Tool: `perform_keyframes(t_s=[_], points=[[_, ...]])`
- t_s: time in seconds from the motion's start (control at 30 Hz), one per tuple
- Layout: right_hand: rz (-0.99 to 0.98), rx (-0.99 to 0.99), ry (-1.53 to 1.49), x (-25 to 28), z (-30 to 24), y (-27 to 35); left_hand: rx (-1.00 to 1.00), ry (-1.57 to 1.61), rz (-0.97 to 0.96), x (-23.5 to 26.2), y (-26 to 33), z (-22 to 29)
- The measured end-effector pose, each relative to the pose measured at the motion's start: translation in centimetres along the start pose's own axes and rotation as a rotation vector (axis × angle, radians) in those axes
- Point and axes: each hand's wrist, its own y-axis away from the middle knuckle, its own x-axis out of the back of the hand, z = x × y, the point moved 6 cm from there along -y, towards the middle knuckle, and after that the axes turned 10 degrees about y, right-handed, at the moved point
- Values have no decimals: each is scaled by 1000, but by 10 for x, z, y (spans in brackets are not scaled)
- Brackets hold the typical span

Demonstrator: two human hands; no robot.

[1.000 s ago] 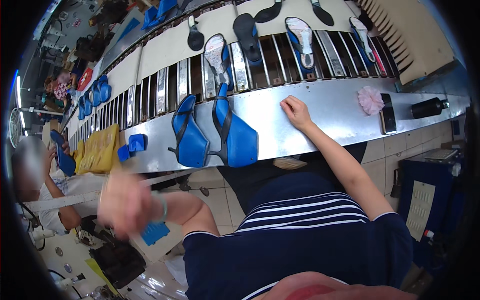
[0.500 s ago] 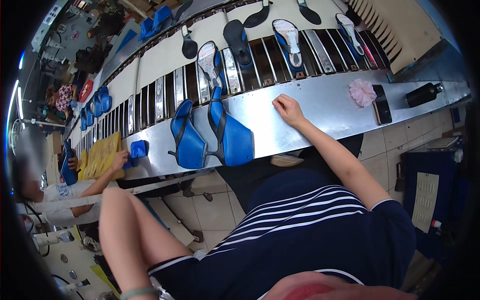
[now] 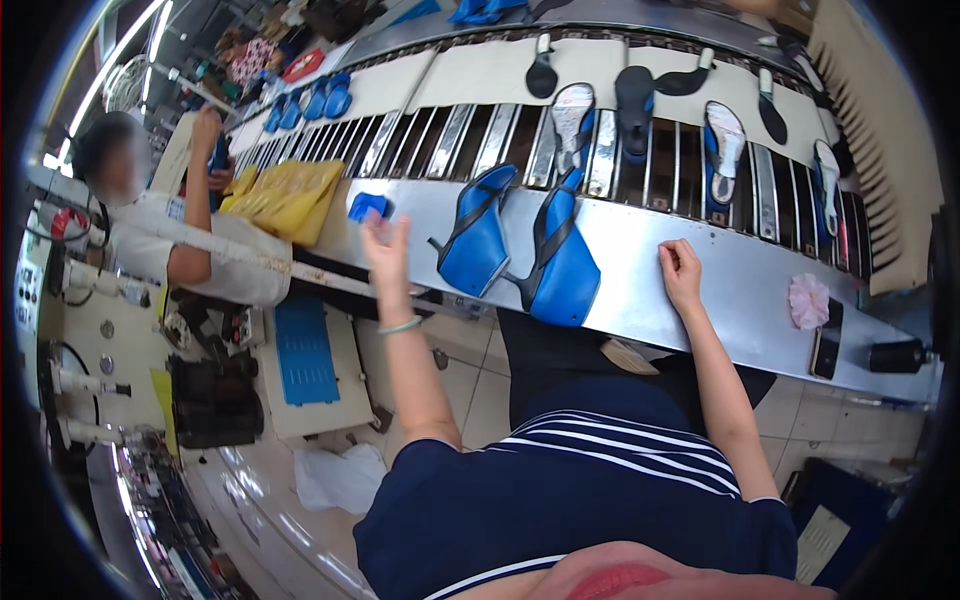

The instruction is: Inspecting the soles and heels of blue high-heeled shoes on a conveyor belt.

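Observation:
Beside a small blue piece (image 3: 368,207) on the metal ledge (image 3: 625,255), my left hand (image 3: 388,250) is raised with fingers apart, slightly blurred and holding nothing I can see. Whether it touches the blue piece I cannot tell. My right hand (image 3: 682,272) rests on the ledge with its fingers curled closed; nothing shows in them. Between my hands lie two blue sandals with black straps and thin black heels, the left sandal (image 3: 474,250) and the right sandal (image 3: 567,270) side by side.
Several shoe parts, among them a black sole (image 3: 634,110), lie on the slatted conveyor (image 3: 480,140) beyond. At the right are a pink scrunchie (image 3: 808,301), a phone (image 3: 827,342) and a black bottle (image 3: 897,356). A co-worker (image 3: 215,255) sits left by a yellow plastic sheet (image 3: 285,200).
My left arm has swung up from low at the left to the ledge by the blue piece. The view has turned left; my right hand stays on the ledge. The co-worker's arm has risen.

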Motion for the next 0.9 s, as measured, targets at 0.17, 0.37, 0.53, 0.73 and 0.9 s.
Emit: perform_keyframes(t_s=[0.17,0.37,0.53,0.73,0.9], points=[[-78,-25,96,-8,-18,10,604,-111,-126,10,47,-166],[-280,-63,-127,-50,-71,27,371,148,-160,-50,72,-92],[-333,-3,-76,-64,-75,40,205,366,-59,-71,86,-62],[-349,33,-177,-59,-66,43,-118,-44,5,-61,90,-24],[-364,-72,-214,-62,-53,41,-379,-230,-52,-58,91,33]])
